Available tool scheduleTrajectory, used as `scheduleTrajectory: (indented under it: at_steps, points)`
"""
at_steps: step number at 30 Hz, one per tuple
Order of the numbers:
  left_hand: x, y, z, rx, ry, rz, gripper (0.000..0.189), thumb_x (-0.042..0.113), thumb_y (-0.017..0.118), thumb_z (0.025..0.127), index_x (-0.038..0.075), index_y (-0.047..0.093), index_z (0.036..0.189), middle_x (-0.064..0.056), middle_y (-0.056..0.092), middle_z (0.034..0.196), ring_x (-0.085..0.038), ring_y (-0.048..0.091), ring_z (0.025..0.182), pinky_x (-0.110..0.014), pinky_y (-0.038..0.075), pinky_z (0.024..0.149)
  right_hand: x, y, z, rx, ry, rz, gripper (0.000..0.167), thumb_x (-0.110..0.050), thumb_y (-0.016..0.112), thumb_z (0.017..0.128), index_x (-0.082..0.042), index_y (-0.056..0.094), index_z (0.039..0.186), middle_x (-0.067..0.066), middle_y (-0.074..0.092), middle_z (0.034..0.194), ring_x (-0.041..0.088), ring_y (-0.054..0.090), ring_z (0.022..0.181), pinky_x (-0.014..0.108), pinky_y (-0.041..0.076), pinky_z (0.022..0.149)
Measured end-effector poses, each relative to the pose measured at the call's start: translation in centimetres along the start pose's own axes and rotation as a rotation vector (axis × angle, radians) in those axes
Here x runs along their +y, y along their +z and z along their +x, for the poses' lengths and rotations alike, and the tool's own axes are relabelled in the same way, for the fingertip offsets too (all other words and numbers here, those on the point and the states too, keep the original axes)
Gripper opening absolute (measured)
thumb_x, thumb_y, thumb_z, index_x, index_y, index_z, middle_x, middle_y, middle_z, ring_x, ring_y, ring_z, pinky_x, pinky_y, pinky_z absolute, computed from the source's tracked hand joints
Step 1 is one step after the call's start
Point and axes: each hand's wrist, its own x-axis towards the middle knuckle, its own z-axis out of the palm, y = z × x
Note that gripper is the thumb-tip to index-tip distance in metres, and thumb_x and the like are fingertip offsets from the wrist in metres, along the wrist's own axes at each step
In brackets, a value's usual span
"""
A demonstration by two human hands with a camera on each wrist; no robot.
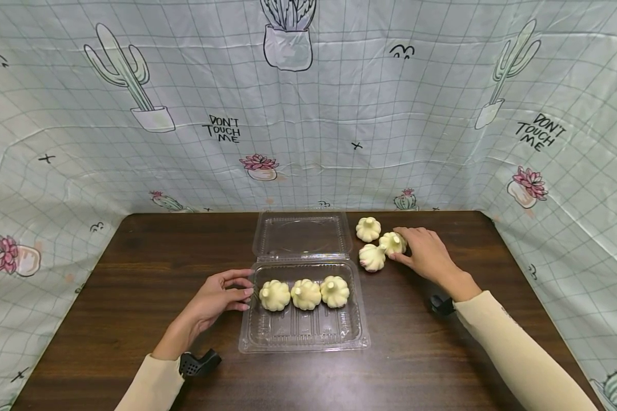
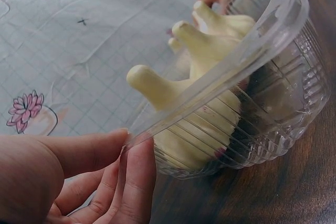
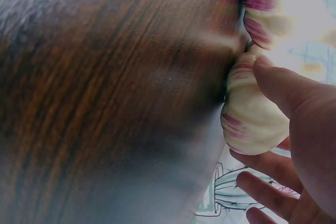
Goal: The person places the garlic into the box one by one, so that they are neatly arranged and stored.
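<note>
A clear plastic clamshell container (image 1: pixel 308 337) lies opened on the table with a row of three garlic bulbs (image 1: pixel 305 294) inside. At its left edge, my left hand (image 1: pixel 218 297) pinches the rim (image 2: pixel 210 80) between thumb and fingers, as the left wrist view shows closely. Right of the lid, my right hand (image 1: pixel 427 254) holds a garlic bulb (image 1: pixel 392 244) between thumb and forefinger; the bulb (image 3: pixel 254 108) shows purple streaks in the right wrist view. Two more bulbs sit beside it, one nearer (image 1: pixel 372 258) and one farther back (image 1: pixel 368 229).
The container's lid (image 1: pixel 302 235) lies folded back toward the rear of the dark wooden table (image 1: pixel 185 245). A printed cloth (image 1: pixel 308 125) with cactus drawings hangs behind and along both sides. Each wrist wears a black strap device (image 1: pixel 199 363).
</note>
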Motion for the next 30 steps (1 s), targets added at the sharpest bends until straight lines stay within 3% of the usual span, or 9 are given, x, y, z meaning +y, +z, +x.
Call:
scheduleTrajectory:
  at_steps: [7,16,30]
  points:
    - [0.0,0.1,-0.2,-0.016,0.009,-0.009,0.056,-0.004,0.064,0.102,-0.012,0.042,0.154,-0.005,0.061,0.108,-0.011,0.067,0.085,-0.023,0.063,0.072,0.1,0.1,-0.1,0.021,0.011,0.033,0.060,-0.032,0.083,0.094,0.006,0.062,0.136,0.026,0.068,0.129,0.049,0.060,0.120,0.066,0.045,0.105]
    - [-0.2,0.0,-0.2,-0.014,0.009,-0.014,0.055,-0.006,0.063,0.102,-0.013,0.042,0.153,-0.004,0.062,0.107,-0.011,0.067,0.083,-0.023,0.063,0.072,0.1,0.0,-0.7,0.046,-0.008,0.012,0.063,-0.034,0.083,0.093,0.004,0.063,0.140,0.025,0.068,0.132,0.048,0.060,0.123,0.065,0.044,0.106]
    - [-0.1,-0.1,0.0,-0.016,0.013,-0.009,0.055,-0.005,0.063,0.102,-0.013,0.042,0.153,-0.004,0.062,0.106,-0.010,0.067,0.083,-0.023,0.063,0.073,-0.3,-2.6,-2.6,0.211,-0.061,-0.024,0.060,-0.032,0.089,0.087,0.003,0.069,0.132,0.022,0.072,0.122,0.047,0.063,0.115,0.065,0.047,0.099]
